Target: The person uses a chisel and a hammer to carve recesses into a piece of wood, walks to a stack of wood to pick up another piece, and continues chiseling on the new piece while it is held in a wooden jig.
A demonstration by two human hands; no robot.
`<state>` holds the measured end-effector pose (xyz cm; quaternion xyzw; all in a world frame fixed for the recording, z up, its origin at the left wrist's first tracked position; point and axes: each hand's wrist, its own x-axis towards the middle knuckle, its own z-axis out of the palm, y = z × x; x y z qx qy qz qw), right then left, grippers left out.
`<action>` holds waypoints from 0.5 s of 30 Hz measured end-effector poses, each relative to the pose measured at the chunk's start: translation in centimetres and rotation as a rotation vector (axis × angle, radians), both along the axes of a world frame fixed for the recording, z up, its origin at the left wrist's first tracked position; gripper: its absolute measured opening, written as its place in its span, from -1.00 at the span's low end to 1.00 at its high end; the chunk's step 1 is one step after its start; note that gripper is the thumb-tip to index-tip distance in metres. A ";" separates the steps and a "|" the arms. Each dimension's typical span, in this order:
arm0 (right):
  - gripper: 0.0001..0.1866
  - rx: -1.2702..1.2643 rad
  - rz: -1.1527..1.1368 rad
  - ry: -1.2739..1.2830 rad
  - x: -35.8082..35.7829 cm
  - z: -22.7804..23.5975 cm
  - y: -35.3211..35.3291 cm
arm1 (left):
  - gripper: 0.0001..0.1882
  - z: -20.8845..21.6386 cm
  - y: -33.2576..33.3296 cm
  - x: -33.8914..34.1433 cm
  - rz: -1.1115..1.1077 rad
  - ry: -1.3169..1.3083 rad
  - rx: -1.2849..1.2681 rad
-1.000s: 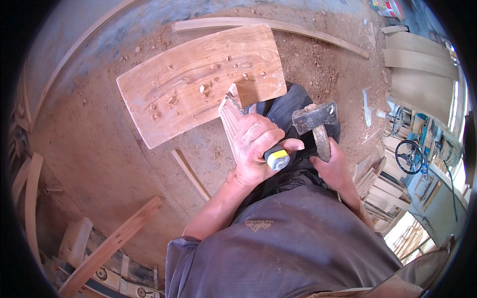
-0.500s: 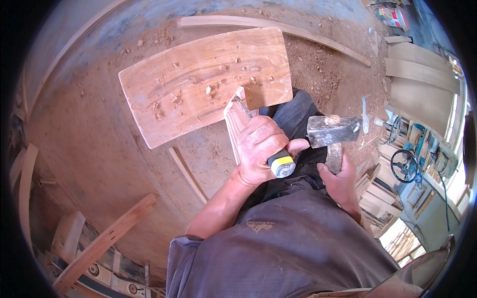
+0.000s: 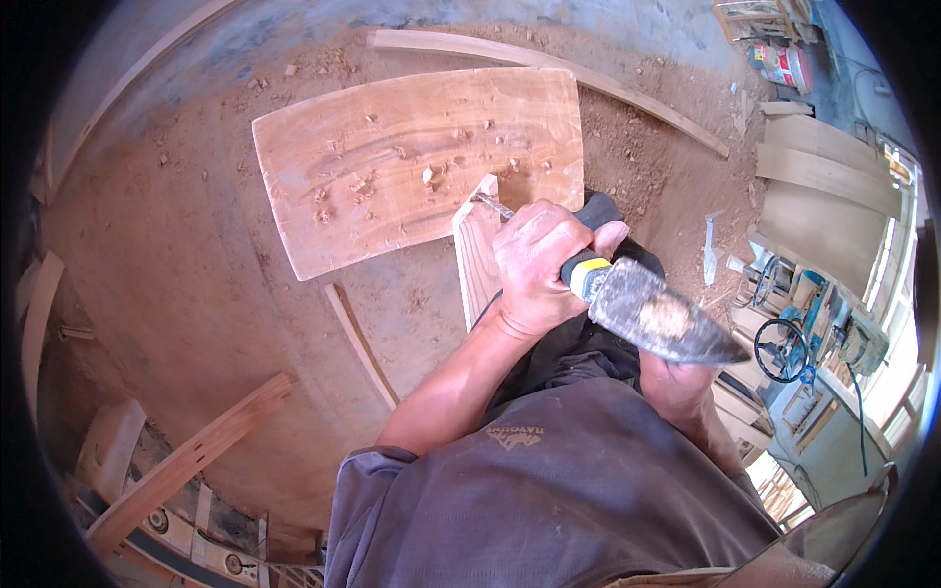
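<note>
My left hand (image 3: 537, 263) is wrapped around a chisel (image 3: 586, 271), whose dark handle has a yellow band. The chisel's blade points to the upper left, its tip at the upper end of a pale wooden strip (image 3: 475, 257). That strip leans against the near edge of a wide wooden board (image 3: 363, 211) strewn with wood chips. My right hand (image 3: 678, 387) is closed around a hammer, its handle mostly hidden under the head. The worn metal hammer head (image 3: 652, 312) is up against the butt of the chisel handle.
A long curved wooden strip (image 3: 549, 57) lies beyond the board. On the dusty floor to the left are a thin stick (image 3: 361, 345) and a reddish beam (image 3: 196, 461). At the right stand curved panels (image 3: 828, 201) and a machine with a black handwheel (image 3: 781, 350).
The hammer has swung left and down from beside the chisel onto its handle end, and its head has turned. The chisel still sits at the strip's end. The whole view has shifted slightly.
</note>
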<state>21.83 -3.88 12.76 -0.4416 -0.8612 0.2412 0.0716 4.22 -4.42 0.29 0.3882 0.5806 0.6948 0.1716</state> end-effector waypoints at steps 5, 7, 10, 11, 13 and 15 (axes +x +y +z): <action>-0.72 0.053 -0.057 -0.078 2.0 2.4 -0.4 | -0.57 0.0 0.7 0.2 0.052 0.003 -0.014; -0.77 0.085 -0.133 -0.041 1.7 2.6 -0.6 | -0.57 0.0 0.8 0.3 0.040 -0.012 -0.001; -0.86 0.078 0.044 -0.109 -1.6 1.5 0.3 | -0.57 -0.2 0.6 0.0 0.035 -0.024 0.009; -0.76 -0.038 0.032 -0.084 -2.4 1.7 0.6 | -0.59 -0.4 0.3 -0.2 0.013 0.011 0.009; -0.76 -0.017 0.009 -0.041 -2.1 1.6 0.4 | -0.60 -0.9 -0.4 -0.1 -0.001 0.008 0.050; -0.75 -0.026 -0.066 -0.018 -1.4 1.2 -0.1 | -0.63 -0.7 -0.9 -0.5 0.011 -0.008 0.084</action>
